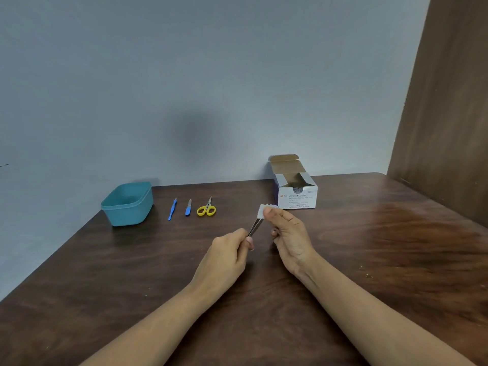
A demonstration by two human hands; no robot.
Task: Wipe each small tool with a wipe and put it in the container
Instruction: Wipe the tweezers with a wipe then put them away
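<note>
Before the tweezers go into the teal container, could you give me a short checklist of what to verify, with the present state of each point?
1. Tweezers held securely: ok, the left hand grips their lower end.
2. Wipe on the tool: ok, the right hand pinches it around the tips.
3. Whole tool wiped: cannot tell, the lower end is hidden in the left hand.
4. Container open and ready: ok, no lid, and the part of its inside that shows is empty.
5. Path to the container: ok if the hand travels above the scissors and the two blue tools lying between.
6. Alcohol swabs box open for the next wipe: ok.
</note>
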